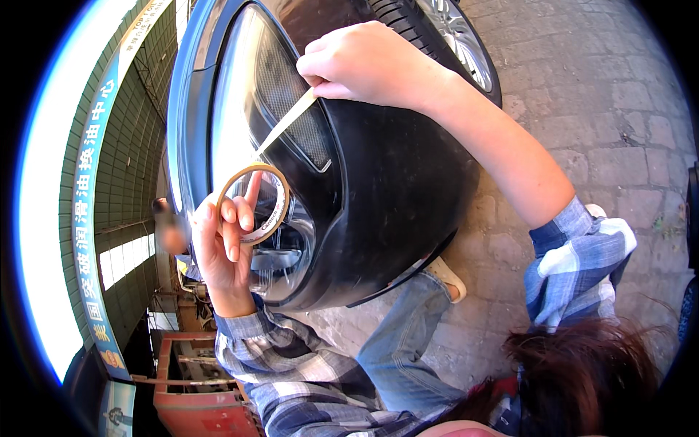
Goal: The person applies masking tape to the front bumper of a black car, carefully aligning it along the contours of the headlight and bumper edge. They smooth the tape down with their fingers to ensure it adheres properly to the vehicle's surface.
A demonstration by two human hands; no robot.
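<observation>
My left hand (pixel 222 258) holds a roll of masking tape (pixel 272 224), with fingers through its ring. From the roll a pale strip of tape (pixel 286 125) runs up and to the right, stretched taut. Its free end is pinched between the closed fingers of my right hand (pixel 371 64). Both hands are in front of a dark car's headlight (pixel 295 124), whose clear lens lies behind the tape. Below and right of the strip is the car's black bumper (pixel 400 171). Whether the strip touches the headlight, I cannot tell.
The car's wheel (pixel 457 40) is at the upper right, above grey paving (pixel 582 138). My jeans-clad leg (pixel 404 339) is close under the bumper. A red metal frame (pixel 200 404) stands at lower left. A blurred person (pixel 173 229) is behind, under a green-walled building (pixel 120 175).
</observation>
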